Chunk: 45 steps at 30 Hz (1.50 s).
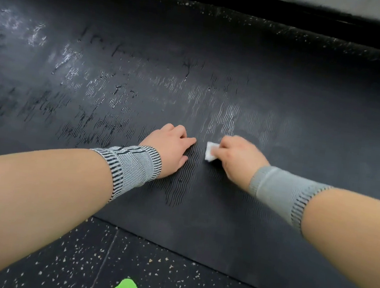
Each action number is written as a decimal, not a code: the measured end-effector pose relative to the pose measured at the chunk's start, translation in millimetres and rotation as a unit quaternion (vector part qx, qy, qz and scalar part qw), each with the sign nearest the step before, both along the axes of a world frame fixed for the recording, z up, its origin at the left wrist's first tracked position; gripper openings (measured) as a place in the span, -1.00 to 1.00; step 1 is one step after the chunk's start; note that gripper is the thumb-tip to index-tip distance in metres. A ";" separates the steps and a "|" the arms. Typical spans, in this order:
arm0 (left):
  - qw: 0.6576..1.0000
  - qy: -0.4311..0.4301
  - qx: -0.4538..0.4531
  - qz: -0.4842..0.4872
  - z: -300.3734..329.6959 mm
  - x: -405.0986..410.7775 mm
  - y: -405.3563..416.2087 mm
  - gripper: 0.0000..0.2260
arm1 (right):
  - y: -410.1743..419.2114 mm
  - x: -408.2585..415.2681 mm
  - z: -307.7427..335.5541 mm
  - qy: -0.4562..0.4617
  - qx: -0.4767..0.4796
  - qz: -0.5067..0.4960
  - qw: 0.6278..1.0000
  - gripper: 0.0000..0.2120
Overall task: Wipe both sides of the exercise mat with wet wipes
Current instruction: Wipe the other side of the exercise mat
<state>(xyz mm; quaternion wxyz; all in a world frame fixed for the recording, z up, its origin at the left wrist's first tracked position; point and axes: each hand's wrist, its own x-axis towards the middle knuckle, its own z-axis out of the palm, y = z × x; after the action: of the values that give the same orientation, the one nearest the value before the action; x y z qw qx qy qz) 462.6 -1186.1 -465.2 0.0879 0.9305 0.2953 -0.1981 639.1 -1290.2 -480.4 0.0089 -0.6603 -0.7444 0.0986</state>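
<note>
While the left hand (pixel 172 149) presses flat-fingered on the black exercise mat (pixel 213 81) spread on the speckled floor (pixel 149 267), the right hand (pixel 236 156) pinches a folded wet wipe (pixel 210 151) against it. Mat likely soft, floppy, grippy; lift by near edge to flip.

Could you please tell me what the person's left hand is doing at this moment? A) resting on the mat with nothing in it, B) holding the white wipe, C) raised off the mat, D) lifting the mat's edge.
A: the left hand rests on the exercise mat holding nothing, while the right hand grips the wet wipe.
</note>
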 end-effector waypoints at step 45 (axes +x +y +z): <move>0.998 0.019 -0.051 0.026 8.9 35.6 36.4 -0.57 | 63.3 47.8 -5.3 -0.031 -0.018 -0.046 0.998 -0.75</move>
<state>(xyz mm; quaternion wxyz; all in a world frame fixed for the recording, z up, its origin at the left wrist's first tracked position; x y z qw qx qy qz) 498.2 -1149.7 -456.4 0.1345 0.9130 0.3109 -0.2276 686.9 -1226.9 -485.6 -0.0222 -0.6966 -0.7113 0.0910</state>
